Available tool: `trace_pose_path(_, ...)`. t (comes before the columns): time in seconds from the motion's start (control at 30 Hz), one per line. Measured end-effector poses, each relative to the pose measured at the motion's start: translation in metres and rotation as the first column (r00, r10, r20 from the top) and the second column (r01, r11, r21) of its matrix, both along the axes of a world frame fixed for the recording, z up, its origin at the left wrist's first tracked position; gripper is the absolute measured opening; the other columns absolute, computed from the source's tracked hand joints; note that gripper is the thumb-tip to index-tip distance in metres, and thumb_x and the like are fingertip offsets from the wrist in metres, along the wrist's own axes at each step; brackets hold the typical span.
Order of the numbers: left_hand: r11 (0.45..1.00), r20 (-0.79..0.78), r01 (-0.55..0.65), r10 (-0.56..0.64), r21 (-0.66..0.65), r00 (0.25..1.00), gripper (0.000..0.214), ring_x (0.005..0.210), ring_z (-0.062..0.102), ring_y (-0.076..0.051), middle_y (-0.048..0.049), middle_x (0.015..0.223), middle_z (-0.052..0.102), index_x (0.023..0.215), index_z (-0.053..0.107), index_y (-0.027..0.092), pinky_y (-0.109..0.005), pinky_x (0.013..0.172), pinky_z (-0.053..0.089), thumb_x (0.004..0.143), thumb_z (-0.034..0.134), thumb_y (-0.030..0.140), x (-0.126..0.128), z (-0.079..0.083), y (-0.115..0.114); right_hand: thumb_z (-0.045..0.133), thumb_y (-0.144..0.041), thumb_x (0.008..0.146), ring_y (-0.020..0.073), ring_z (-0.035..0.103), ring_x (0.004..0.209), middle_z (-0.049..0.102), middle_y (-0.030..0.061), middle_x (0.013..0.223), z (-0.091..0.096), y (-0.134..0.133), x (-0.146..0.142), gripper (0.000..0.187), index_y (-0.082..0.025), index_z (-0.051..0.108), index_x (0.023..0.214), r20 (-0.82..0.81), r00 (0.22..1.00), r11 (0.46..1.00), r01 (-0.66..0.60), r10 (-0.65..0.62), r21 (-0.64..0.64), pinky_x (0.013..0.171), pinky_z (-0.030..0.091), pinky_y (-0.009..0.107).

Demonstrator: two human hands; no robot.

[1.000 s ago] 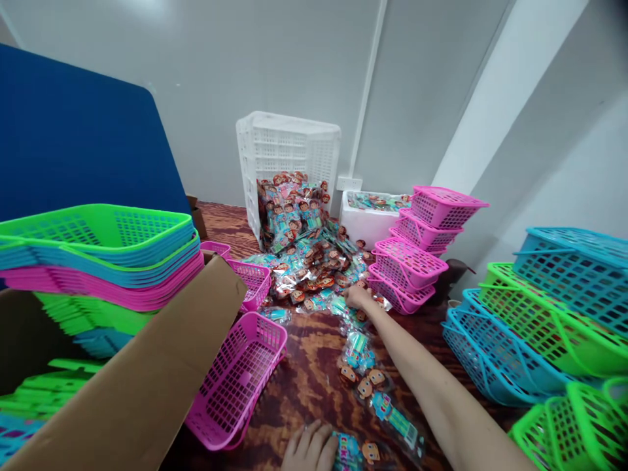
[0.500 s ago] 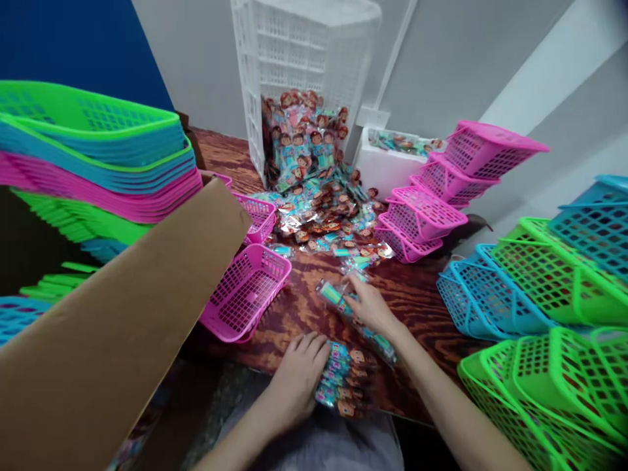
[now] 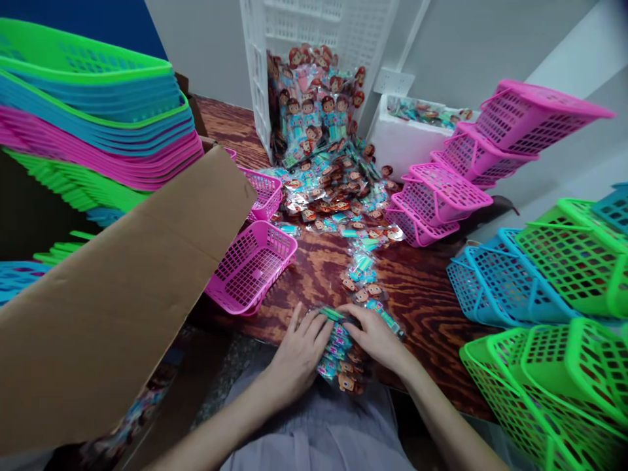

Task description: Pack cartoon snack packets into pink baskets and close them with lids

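Both hands met at the near edge of the wooden surface [image 3: 426, 294], close to the person's lap. The left hand [image 3: 299, 350] curled its fingers against the left side of a small bundle of toy packets [image 3: 339, 356], and the right hand [image 3: 375, 337] closed over the bundle's top and right side, so that the bundle was gripped between the two. The packets were clear wrappers showing cartoon figures with brown heads and teal bodies, fanned a little under the fingers. Just beyond the right hand a loose trail of packets [image 3: 364, 271] led away across the surface to a big heap of packets [image 3: 333, 196], which spilled out of a white crate [image 3: 314, 26] lying on its side by the wall. A white foam box [image 3: 392, 144] stood beside the crate. An empty pink basket [image 3: 252, 265] lay tilted to the left of the hands, near but apart from them, partly under a cardboard flap [image 3: 122, 294]. Above the flap rose a nested stack of trays [image 3: 93, 118] in green, blue and pink. On the right stood a leaning pile of pink baskets [image 3: 451, 190], then blue baskets [image 3: 495, 281] and, nearest, green baskets [image 3: 564, 379].
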State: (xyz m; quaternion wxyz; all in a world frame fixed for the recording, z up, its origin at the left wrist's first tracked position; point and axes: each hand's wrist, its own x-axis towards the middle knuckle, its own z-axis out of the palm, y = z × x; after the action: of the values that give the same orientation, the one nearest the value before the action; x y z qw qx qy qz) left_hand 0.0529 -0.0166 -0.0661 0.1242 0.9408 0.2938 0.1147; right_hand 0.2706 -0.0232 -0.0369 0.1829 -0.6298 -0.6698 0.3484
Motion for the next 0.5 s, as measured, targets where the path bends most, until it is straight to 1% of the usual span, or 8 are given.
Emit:
trace_pose_path(0.1, 0.999, 0.001, -0.005, 0.005, 0.045, 1.000, 0.061, 0.150, 0.015, -0.034, -0.0176, 0.158, 0.028, 0.142, 0.041, 0.014, -0.059, 0.120, 0.001, 0.081, 0.050, 0.012, -0.002, 0.005, 0.002, 0.049, -0.028, 0.093, 0.0249, 0.065, 0.107, 0.072, 0.0080, 0.115, 0.008, -0.004, 0.002, 0.032, -0.021, 0.066, 0.120, -0.008, 1.000, 0.998, -0.020, 0.020, -0.054, 0.097, 0.047, 0.039)
trace_pose_path(0.17, 0.998, -0.016, 0.025, -0.024, 0.052, 1.000, 0.056, 0.151, 0.006, -0.037, -0.0191, 0.162, 0.016, 0.136, 0.046, 0.013, -0.061, 0.119, 0.001, 0.080, 0.053, 0.015, -0.002, 0.009, 0.007, 0.050, -0.039, 0.095, 0.0262, 0.063, 0.113, 0.069, 0.0091, 0.124, 0.018, -0.006, 0.003, 0.038, -0.022, 0.064, 0.127, -0.015, 0.997, 0.992, -0.072, 0.071, -0.103, 0.100, 0.045, 0.040)
trace_pose_path(0.2, 0.998, -0.028, 0.051, -0.050, 0.048, 0.998, 0.054, 0.151, 0.006, -0.037, -0.0201, 0.162, 0.016, 0.134, 0.047, 0.012, -0.062, 0.119, 0.000, 0.081, 0.054, 0.017, 0.000, 0.011, 0.010, 0.052, -0.044, 0.094, 0.0271, 0.061, 0.119, 0.065, 0.0099, 0.131, 0.023, -0.008, 0.001, 0.044, -0.023, 0.061, 0.132, -0.010, 0.994, 0.986, -0.112, 0.111, -0.126, 0.103, 0.043, 0.040)
trace_pose_path(0.3, 0.994, -0.033, 0.104, -0.103, 0.020, 0.994, 0.052, 0.144, 0.029, -0.037, -0.0224, 0.147, 0.042, 0.133, 0.046, 0.009, -0.063, 0.120, 0.004, 0.085, 0.053, 0.025, 0.005, 0.012, 0.019, 0.070, -0.058, 0.078, 0.0328, 0.041, 0.139, 0.044, 0.0150, 0.153, 0.031, -0.015, -0.009, 0.085, -0.020, 0.043, 0.149, 0.096, 0.971, 0.961, -0.199, 0.220, -0.193, 0.114, 0.032, 0.046)
trace_pose_path(0.37, 0.995, -0.019, 0.099, -0.099, 0.004, 0.995, 0.053, 0.132, 0.045, -0.035, -0.0208, 0.132, 0.054, 0.134, 0.044, 0.006, -0.060, 0.120, 0.010, 0.086, 0.052, 0.026, 0.009, 0.009, 0.021, 0.083, -0.058, 0.061, 0.0372, 0.027, 0.146, 0.028, 0.0200, 0.160, 0.027, -0.021, -0.020, 0.118, -0.014, 0.028, 0.155, 0.221, 0.946, 0.956, -0.186, 0.236, -0.226, 0.118, 0.024, 0.052)
trace_pose_path(0.4, 0.996, -0.012, 0.093, -0.093, -0.001, 0.996, 0.053, 0.127, 0.049, -0.034, -0.0202, 0.128, 0.056, 0.135, 0.044, 0.005, -0.058, 0.120, 0.014, 0.086, 0.052, 0.024, 0.011, 0.007, 0.022, 0.086, -0.054, 0.055, 0.0386, 0.024, 0.147, 0.025, 0.0218, 0.160, 0.023, -0.024, -0.026, 0.127, -0.012, 0.023, 0.157, 0.280, 0.933, 0.960, -0.165, 0.226, -0.225, 0.118, 0.023, 0.054)
trace_pose_path(0.43, 0.996, -0.006, 0.085, -0.085, -0.006, 0.996, 0.054, 0.124, 0.051, -0.033, -0.0202, 0.126, 0.057, 0.134, 0.044, 0.004, -0.056, 0.120, 0.018, 0.084, 0.053, 0.023, 0.013, 0.004, 0.022, 0.087, -0.048, 0.055, 0.0392, 0.025, 0.147, 0.026, 0.0227, 0.160, 0.018, -0.025, -0.031, 0.127, -0.011, 0.020, 0.157, 0.328, 0.921, 0.967, -0.146, 0.209, -0.207, 0.117, 0.024, 0.055)
trace_pose_path(0.5, 0.997, 0.012, 0.072, -0.072, -0.028, 0.997, 0.057, 0.125, 0.050, -0.034, -0.0208, 0.127, 0.056, 0.135, 0.042, 0.003, -0.052, 0.118, 0.026, 0.083, 0.055, 0.022, 0.014, 0.000, 0.021, 0.081, -0.034, 0.063, 0.0380, 0.036, 0.140, 0.037, 0.0225, 0.153, 0.008, -0.027, -0.038, 0.112, -0.011, 0.023, 0.156, 0.394, 0.906, 0.985, -0.116, 0.157, -0.125, 0.113, 0.032, 0.055)
